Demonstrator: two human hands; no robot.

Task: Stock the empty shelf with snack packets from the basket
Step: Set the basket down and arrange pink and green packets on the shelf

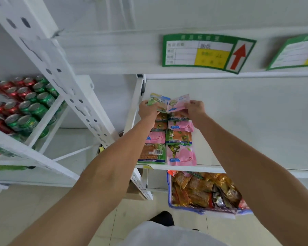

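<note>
Green-and-blue packet [157, 102] and pink packet [179, 103] sat at the far end of two packet rows on the white shelf [238, 121], pinched closed by left hand [147, 109] and right hand [195, 108]; blue basket [170, 192] lay nearer, below.

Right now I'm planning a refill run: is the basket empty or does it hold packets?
Not empty. The basket under the shelf is piled with orange and gold packets up to its rim.
</note>
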